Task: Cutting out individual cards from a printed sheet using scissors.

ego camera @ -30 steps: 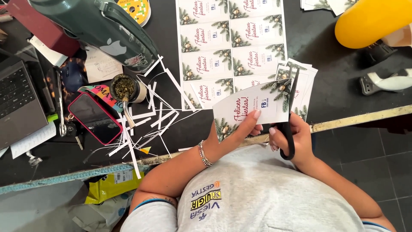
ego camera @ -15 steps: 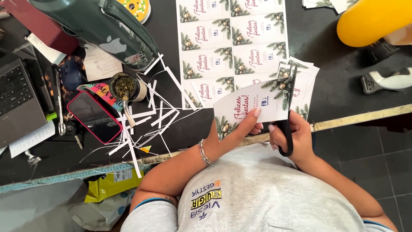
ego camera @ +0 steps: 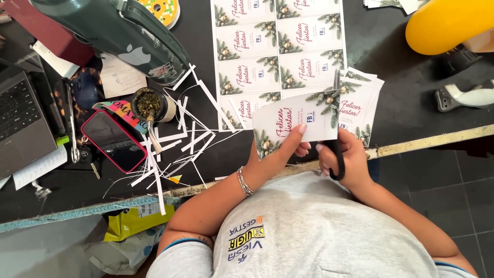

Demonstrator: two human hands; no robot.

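Head view: the person holds a printed card strip [ego camera: 296,123] up over the near edge of the dark bench [ego camera: 411,110], just in front of the body. The left hand [ego camera: 275,154] pinches the strip at its lower left, thumb on top, fingers underneath. The right hand [ego camera: 345,154] is closed through the black handles of a pair of scissors [ego camera: 335,128], whose blades run up along the strip's right edge, pointing toward the far edge of the bench. The strip's long axis lies left to right between the two hands, crosswise to the blades, so the right hand is the nearer to the cutting line. Beyond it lies the uncut printed sheet [ego camera: 278,51]; a stack of cut cards [ego camera: 363,103] sits to the right, and paper trimmings [ego camera: 180,139] are scattered to the left beside a phone [ego camera: 110,139].
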